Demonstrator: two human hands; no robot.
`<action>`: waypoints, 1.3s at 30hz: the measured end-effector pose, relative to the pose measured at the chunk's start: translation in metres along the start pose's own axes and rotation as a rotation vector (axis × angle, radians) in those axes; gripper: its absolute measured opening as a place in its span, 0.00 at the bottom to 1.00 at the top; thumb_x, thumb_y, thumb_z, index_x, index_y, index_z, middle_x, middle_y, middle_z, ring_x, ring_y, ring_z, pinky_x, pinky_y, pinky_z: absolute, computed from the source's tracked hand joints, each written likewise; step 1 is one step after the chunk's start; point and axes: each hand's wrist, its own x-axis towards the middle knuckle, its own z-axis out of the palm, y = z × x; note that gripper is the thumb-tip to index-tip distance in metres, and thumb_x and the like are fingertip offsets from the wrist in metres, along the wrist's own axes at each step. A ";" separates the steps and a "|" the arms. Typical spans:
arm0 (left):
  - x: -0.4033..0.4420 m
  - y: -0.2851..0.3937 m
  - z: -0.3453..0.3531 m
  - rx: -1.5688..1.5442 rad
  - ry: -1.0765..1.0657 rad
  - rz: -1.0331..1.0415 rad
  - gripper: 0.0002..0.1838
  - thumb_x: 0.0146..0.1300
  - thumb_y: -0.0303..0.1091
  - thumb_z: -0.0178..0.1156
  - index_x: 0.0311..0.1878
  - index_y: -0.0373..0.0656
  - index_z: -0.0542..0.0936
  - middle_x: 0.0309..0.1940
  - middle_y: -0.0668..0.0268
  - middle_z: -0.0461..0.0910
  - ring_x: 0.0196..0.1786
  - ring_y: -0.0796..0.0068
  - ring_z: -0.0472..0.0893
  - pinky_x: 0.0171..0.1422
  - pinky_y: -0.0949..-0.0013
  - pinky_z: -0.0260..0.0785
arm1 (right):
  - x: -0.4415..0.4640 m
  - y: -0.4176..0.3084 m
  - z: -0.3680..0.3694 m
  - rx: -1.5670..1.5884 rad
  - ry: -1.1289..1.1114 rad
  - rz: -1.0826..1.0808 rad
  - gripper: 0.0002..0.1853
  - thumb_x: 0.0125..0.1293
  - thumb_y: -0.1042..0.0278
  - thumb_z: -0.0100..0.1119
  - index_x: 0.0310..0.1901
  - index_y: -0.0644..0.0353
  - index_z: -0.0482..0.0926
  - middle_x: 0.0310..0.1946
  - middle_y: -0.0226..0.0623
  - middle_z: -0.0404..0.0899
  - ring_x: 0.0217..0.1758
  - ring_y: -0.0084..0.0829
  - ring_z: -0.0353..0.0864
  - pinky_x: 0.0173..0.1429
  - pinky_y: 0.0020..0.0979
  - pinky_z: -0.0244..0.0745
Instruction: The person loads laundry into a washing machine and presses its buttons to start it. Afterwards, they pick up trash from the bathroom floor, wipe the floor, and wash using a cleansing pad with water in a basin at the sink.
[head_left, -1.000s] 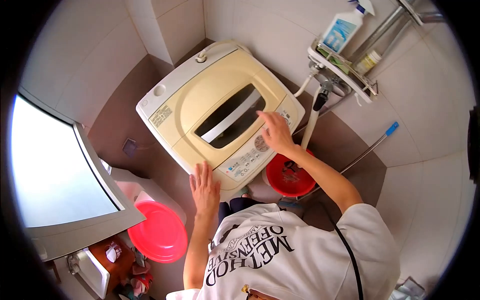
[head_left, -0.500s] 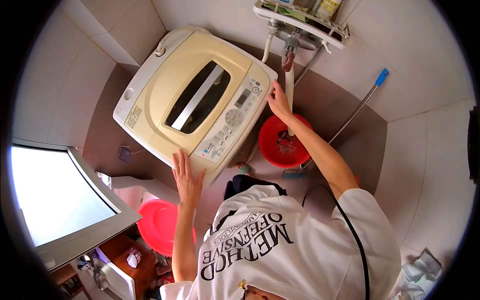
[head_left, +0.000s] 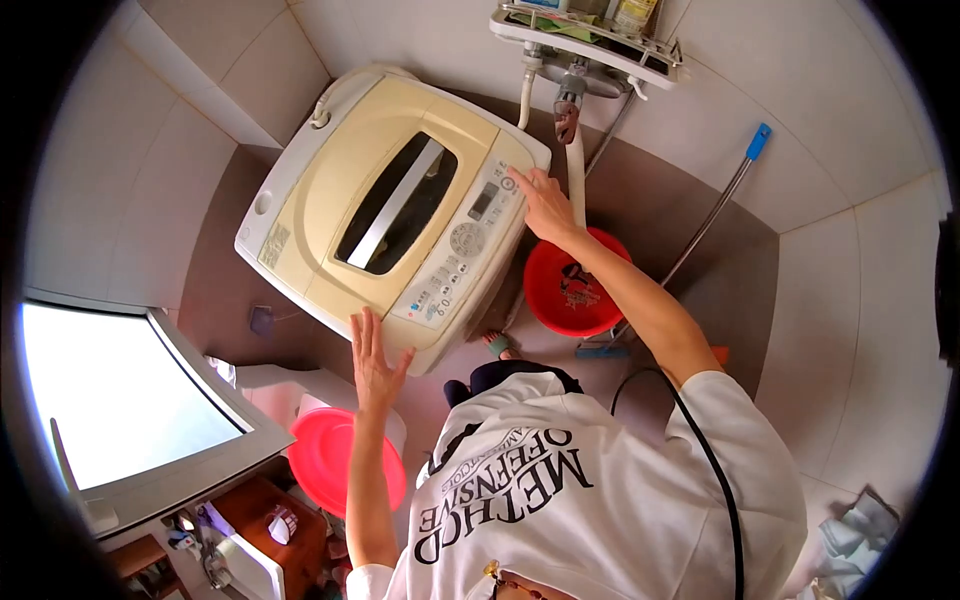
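Observation:
A cream and white top-loading washing machine (head_left: 310,220) stands before me, its lid down. My left hand (head_left: 378,368) rests with fingers spread on the front left corner of its top. Over the right end of the control panel (head_left: 440,280) is my right hand (head_left: 548,208), its index finger stretched out to the round button there. Whether the fingertip presses the button I cannot tell. Neither hand holds anything. The lid's dark window (head_left: 385,235) has a pale bar across it.
Right of the machine sits a red bucket (head_left: 545,300) under a white pipe, with a blue-handled mop (head_left: 715,210) leaning nearby. A wall shelf (head_left: 590,45) holds bottles. A pink basin (head_left: 325,480) lies by my left arm. A black cable (head_left: 715,470) runs over my shirt.
My right hand has moved from the machine's right edge onto the control panel, index finger extended. My left hand keeps its place on the corner. The view has shifted slightly.

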 end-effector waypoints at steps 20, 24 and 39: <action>0.003 -0.025 -0.010 -0.027 -0.023 -0.062 0.42 0.55 0.46 0.63 0.68 0.37 0.58 0.72 0.58 0.49 0.74 0.51 0.45 0.70 0.45 0.48 | -0.014 -0.078 -0.019 -0.168 -0.246 -0.178 0.36 0.56 0.80 0.49 0.69 0.45 0.57 0.49 0.49 0.69 0.46 0.47 0.73 0.45 0.42 0.74; 0.005 -0.025 -0.017 -0.042 -0.044 -0.104 0.42 0.54 0.45 0.64 0.69 0.38 0.57 0.73 0.60 0.48 0.75 0.52 0.44 0.69 0.43 0.48 | -0.084 -0.124 0.009 -0.016 -0.407 -0.422 0.36 0.57 0.72 0.50 0.70 0.45 0.55 0.20 0.41 0.78 0.20 0.44 0.77 0.25 0.44 0.71; 0.002 -0.029 -0.015 -0.027 -0.051 -0.098 0.43 0.53 0.43 0.65 0.68 0.38 0.58 0.73 0.60 0.47 0.75 0.52 0.43 0.68 0.43 0.50 | -0.109 -0.146 0.027 -0.134 -0.465 -0.329 0.40 0.53 0.72 0.53 0.70 0.46 0.53 0.16 0.42 0.76 0.18 0.42 0.77 0.23 0.43 0.68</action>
